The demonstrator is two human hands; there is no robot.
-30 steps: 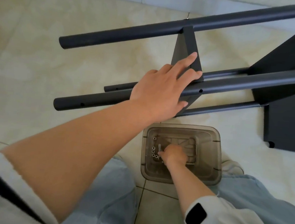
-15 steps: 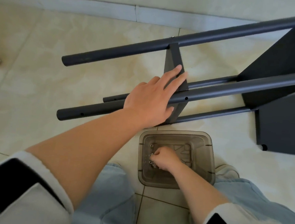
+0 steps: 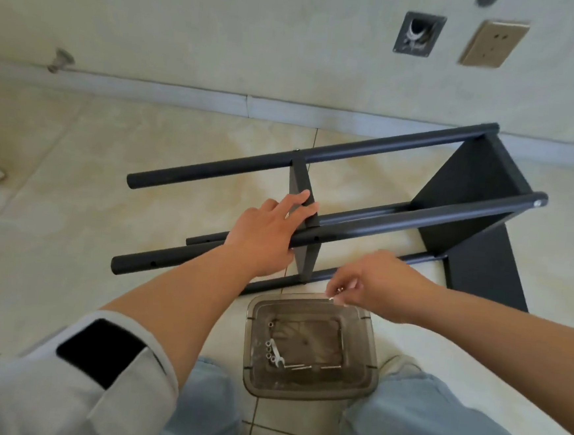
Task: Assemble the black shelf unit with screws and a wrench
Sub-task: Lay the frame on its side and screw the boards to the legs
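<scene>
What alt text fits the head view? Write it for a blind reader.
A person's left hand rests on a black shelf unit lying sideways on the tiled floor, while the right hand pinches a small screw above a clear plastic tray holding more screws and a wrench.

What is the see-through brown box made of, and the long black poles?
The smoky brown see-through box looks like plastic: you can see the floor tiles and the small silver screws through its glossy walls. The long round black poles look like metal tubes with matte dark paint, judging by the drilled holes, though painted wood cannot be ruled out.
</scene>
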